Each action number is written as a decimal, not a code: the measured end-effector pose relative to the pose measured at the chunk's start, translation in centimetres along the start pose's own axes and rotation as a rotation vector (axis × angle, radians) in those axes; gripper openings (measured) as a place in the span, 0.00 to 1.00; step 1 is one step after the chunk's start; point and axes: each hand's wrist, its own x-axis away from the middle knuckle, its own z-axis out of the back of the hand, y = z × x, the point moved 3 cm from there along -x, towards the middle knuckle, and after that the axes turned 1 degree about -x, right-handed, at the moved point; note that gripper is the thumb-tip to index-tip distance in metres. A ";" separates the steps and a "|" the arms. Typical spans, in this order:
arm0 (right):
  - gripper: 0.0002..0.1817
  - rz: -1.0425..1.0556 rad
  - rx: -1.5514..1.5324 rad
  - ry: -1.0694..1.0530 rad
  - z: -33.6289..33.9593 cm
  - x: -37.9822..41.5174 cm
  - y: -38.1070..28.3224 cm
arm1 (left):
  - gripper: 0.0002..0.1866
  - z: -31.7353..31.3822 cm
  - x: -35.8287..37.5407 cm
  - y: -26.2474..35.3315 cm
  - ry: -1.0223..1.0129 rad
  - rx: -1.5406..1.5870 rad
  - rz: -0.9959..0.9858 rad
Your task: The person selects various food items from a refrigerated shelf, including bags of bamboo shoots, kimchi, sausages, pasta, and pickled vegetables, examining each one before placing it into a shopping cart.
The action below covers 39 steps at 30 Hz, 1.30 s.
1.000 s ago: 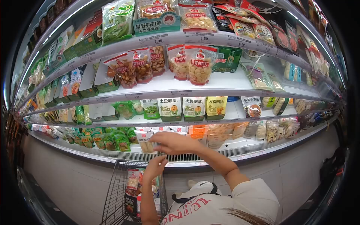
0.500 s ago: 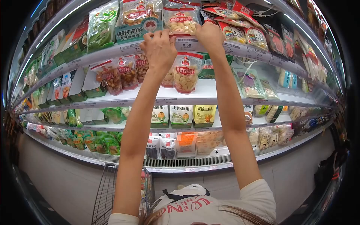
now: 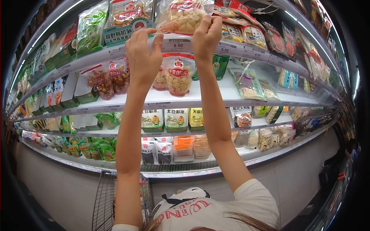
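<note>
A clear bag of peeled garlic cloves (image 3: pixel 183 17) with a red label stands at the front of the upper shelf, leaning toward me. My right hand (image 3: pixel 207 36) is closed on the bag's right edge, thumb and fingers pinching the plastic. Beside the bag's lower left corner, my left hand (image 3: pixel 144 54) is open, thumb and fingers apart, in front of the shelf edge. Just left of it stand a green-and-white sign (image 3: pixel 125 32) and another red-labelled bag (image 3: pixel 131 13). A price tag reading 8.50 (image 3: pixel 178 45) sits between my hands.
Below, a second red-labelled garlic bag (image 3: pixel 179 75) stands on the middle shelf. Red-and-white packets (image 3: pixel 254 36) lie piled right of my right hand. A wire shopping cart (image 3: pixel 104 198) is at lower left, near my body. Lower shelves hold noodle packs (image 3: pixel 176 119).
The garlic bag has come forward and appears larger, with my right hand on its edge. My left hand's fingers have spread from a curled pose. The whole view has shifted slightly.
</note>
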 end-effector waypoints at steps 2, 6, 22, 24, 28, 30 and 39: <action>0.11 -0.086 -0.069 -0.030 1.8 2.7 -2.6 | 0.23 2.5 2.1 1.0 -0.018 0.282 0.188; 0.08 -0.232 -0.250 -0.188 4.9 11.5 -5.7 | 0.30 6.7 9.6 1.6 -0.130 0.775 0.489; 0.15 -1.314 -0.758 -1.273 0.9 37.0 -8.9 | 0.25 21.9 34.1 0.8 0.399 0.810 1.215; 0.15 -1.322 -0.763 -1.332 0.3 39.8 -8.7 | 0.25 23.0 35.1 0.8 0.465 0.794 1.240; 0.14 -1.540 -0.818 -1.301 -0.5 44.5 -10.2 | 0.28 24.8 37.4 0.6 0.641 0.851 1.247; 0.14 -1.699 -0.831 -1.237 -0.5 47.5 -10.2 | 0.29 25.0 40.1 -0.2 0.766 0.870 1.276; 0.10 -1.973 -0.381 -1.556 5.3 65.0 -14.2 | 0.26 30.8 57.5 -5.5 1.331 0.712 1.494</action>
